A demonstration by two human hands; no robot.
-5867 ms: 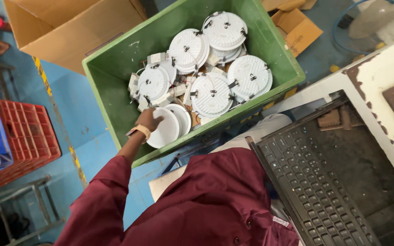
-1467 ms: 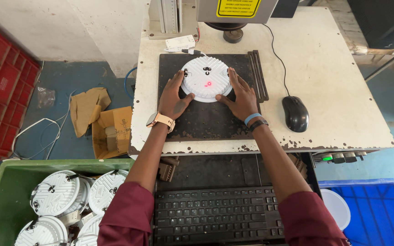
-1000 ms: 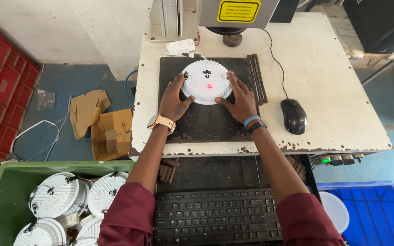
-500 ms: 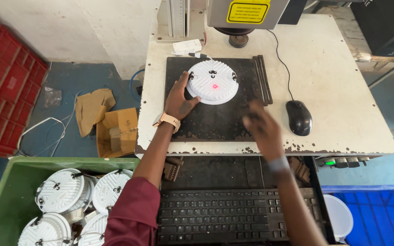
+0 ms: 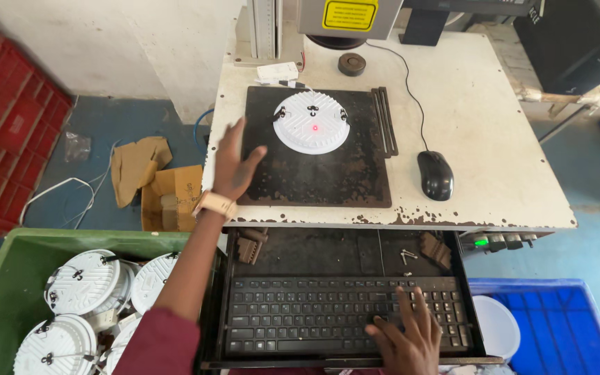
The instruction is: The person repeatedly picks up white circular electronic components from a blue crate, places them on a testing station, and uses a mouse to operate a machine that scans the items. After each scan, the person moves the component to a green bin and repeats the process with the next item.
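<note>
A round white ribbed light housing (image 5: 311,122) lies on the black plate (image 5: 314,177) of the white worktable, with a red light dot at its centre. My left hand (image 5: 234,163) hovers open at the plate's left edge, apart from the housing, a watch on its wrist. My right hand (image 5: 405,336) rests on the right part of the black keyboard (image 5: 314,316) in the pull-out tray, fingers spread on the keys.
A black mouse (image 5: 435,175) sits right of the plate. A machine head with a yellow label (image 5: 348,15) hangs above. A green crate (image 5: 8,264) at lower left holds several white housings (image 5: 81,281). A blue crate (image 5: 550,326) stands at lower right, red crates (image 5: 8,125) and cardboard scraps (image 5: 154,180) at left.
Both hands let go of the white housing on the plate. My right hand came down to the keyboard; my left hand drew back to the left.
</note>
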